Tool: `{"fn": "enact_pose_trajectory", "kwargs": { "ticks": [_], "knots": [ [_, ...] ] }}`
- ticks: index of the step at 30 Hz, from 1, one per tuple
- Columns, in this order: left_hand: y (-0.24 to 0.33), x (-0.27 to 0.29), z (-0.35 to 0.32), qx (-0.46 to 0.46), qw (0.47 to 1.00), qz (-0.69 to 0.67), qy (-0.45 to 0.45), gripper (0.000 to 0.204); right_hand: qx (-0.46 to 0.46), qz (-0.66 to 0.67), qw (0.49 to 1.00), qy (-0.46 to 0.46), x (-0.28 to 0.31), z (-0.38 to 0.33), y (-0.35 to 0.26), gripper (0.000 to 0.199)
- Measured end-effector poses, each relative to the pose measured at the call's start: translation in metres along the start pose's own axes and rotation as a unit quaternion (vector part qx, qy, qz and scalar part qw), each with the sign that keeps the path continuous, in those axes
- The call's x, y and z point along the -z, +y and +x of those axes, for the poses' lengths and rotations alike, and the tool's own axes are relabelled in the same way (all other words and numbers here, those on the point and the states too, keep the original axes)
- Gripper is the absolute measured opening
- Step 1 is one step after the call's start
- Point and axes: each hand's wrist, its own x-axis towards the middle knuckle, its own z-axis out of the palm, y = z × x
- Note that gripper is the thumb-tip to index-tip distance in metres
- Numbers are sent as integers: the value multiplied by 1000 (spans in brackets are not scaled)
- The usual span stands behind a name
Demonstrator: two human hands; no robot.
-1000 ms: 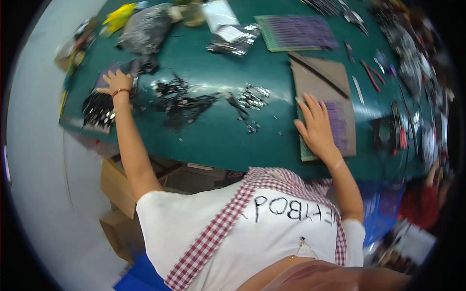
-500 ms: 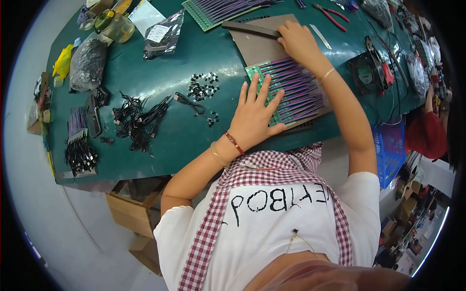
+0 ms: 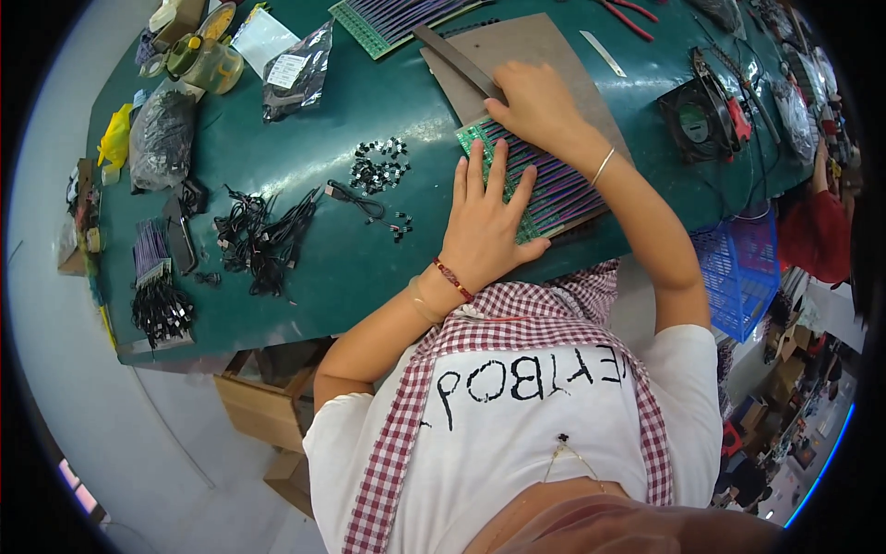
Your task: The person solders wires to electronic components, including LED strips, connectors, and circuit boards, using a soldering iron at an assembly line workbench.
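Note:
My left hand lies flat with its fingers spread on a green circuit board panel. Rows of purple and dark wires run rightward from this panel, which rests on a brown backing board. Just beyond it, my right hand is closed around the near end of a long, dark, flat bar. The bar slants away to the far left over the backing board. My right hand and wrist hide some of the wires.
A second wired panel lies at the far edge. Left are small black connectors, black cables and a wired bundle. A silvery blade, red-handled pliers and a black fan lie right.
My right hand has come nearer to me and leftward, over the panel's far edge. The bar in it now slants more steeply. My left hand stays pressed on the panel.

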Motion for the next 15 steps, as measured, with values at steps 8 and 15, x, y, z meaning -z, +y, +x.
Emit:
{"fn": "enact_pose_trajectory", "kwargs": {
  "ticks": [8, 15],
  "knots": [
    [-5, 19, -9, 30, 999, 21, 14, 77, -132, 221, 952, 164, 68, -69, 20, 33],
    [-115, 85, -46, 178, 965, 155, 112, 13, -365, 123, 732, 561, 110, -230, 137, 20]
  ]
}}
